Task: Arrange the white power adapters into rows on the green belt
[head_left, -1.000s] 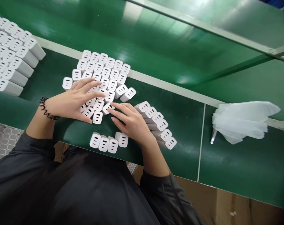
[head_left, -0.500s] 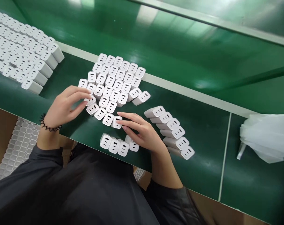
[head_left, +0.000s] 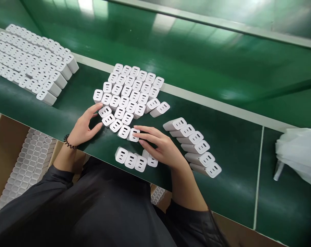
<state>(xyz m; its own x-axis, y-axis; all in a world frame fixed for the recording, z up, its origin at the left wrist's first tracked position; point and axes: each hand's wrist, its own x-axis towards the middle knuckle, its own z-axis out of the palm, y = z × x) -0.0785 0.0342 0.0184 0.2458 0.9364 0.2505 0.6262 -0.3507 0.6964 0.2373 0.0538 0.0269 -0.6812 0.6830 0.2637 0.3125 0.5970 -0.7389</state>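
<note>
White USB chargers, each with several port slots on its top face, stand in staggered rows on the green bench. My left hand is at the left end of the nearest rows, thumb and fingers spread around the end charger, without a visible grip. At the other end of the front row, the fingers of my right hand are on the last charger, one fingertip over its top face. Just below, a short row of chargers stands near the bench edge, partly covered by my right hand.
A large packed block of chargers stands at the left. A slanted row of leaning chargers is to the right. White plastic bags lie at the far right. Below the bench edge are boxes of packed white pieces.
The view has shifted, so the bench scene sits further right. My left hand has drawn back from over the chargers' tops to their left side. My right hand stays on the same charger.
</note>
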